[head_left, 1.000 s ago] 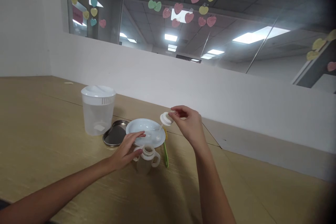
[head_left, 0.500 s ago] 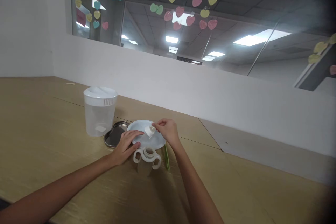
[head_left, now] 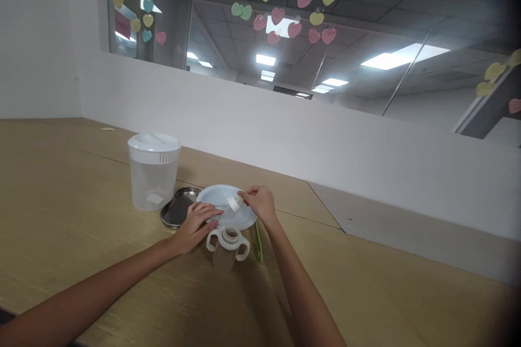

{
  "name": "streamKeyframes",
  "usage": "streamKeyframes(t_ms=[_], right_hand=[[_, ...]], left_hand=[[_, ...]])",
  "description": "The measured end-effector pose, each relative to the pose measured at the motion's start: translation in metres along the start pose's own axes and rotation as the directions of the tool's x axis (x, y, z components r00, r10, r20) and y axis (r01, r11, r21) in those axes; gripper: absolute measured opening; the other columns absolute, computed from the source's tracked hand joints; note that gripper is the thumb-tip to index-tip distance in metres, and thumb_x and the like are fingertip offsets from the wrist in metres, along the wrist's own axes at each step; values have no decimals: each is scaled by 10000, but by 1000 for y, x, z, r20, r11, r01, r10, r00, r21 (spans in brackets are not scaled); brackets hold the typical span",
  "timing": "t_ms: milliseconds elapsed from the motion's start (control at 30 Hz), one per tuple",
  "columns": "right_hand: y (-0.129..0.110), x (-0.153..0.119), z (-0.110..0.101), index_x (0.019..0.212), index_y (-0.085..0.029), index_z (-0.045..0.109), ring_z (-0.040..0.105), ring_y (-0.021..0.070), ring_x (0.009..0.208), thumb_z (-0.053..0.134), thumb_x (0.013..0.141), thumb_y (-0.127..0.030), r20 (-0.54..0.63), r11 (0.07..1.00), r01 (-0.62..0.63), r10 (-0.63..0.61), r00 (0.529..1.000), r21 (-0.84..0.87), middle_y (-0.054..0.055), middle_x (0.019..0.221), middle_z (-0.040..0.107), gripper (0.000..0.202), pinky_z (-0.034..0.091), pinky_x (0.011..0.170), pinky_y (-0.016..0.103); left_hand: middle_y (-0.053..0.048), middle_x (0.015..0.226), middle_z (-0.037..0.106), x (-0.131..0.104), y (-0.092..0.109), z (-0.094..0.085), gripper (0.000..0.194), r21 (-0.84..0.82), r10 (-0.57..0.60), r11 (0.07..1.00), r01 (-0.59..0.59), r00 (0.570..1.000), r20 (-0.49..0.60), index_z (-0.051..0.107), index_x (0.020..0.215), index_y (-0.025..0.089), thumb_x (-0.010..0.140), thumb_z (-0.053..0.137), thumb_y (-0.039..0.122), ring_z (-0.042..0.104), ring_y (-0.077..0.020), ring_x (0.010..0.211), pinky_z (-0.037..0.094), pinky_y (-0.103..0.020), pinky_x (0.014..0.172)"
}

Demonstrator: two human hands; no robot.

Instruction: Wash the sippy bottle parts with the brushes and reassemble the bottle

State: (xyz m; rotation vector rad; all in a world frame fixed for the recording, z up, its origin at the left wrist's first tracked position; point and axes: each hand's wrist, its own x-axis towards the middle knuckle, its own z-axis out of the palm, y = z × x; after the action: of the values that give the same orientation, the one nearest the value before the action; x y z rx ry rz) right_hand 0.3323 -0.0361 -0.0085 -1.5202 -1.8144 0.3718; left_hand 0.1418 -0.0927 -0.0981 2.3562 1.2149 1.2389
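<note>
With my right hand (head_left: 260, 203) I pinch the clear nipple end of a baby bottle top, whose white collar (head_left: 233, 204) is tilted over a pale plate (head_left: 211, 193). My left hand (head_left: 198, 226) spreads over the plate's left front edge, thumb apart from the fingers; the fingertips come close to the bottle top. Something thin and clear between them is too faint to make out. Just in front of the plate a clear baby bottle (head_left: 224, 256) with two white handles stands upright, its mouth uncovered.
Left of the plate lies a kidney-shaped metal tray (head_left: 177, 210), partly behind my left hand. A lidded translucent bucket (head_left: 152, 179) stands behind it. A green-handled tool (head_left: 258, 241) lies right of the bottle. A white wall (head_left: 244, 124) with a window borders the table.
The bottle top has turned in my right fingers, so its collar now shows edge-on. My left hand has hardly moved. The whole view has shifted slightly.
</note>
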Motion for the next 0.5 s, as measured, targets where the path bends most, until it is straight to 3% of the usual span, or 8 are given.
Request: streamKeyframes(t_ms=[167,300,500], right_hand=[[4,3,-1,579,-176,640,579,126,537,636,681,-341,-42,999,-1,0,999,-34,5,544,638,194,371,509,205],[14,8,-13,630,-173,644,581,139,550,610,692,-357,-144,998,-41,33,989,-52,18,572,644,197,379,526,220],[24,13,-31,631,-171,626,573,144,513,581,700,-378,-184,998,-58,53,982,-25,5,510,610,223,401,539,236]], left_hand=[[-59,1135,606,-1,-2,1,359,-2,12,1000,-12,1000,-16,594,1131,250,910,354,401,458,-211,1131,234,-446,1015],[-46,1069,640,-2,-5,2,336,0,23,1000,-23,1000,-14,641,1040,253,911,360,387,473,-213,1117,219,-459,1024],[-37,1117,632,-2,-2,0,334,24,9,1000,-8,1000,-5,613,1100,265,914,358,376,449,-222,1150,212,-475,1016]])
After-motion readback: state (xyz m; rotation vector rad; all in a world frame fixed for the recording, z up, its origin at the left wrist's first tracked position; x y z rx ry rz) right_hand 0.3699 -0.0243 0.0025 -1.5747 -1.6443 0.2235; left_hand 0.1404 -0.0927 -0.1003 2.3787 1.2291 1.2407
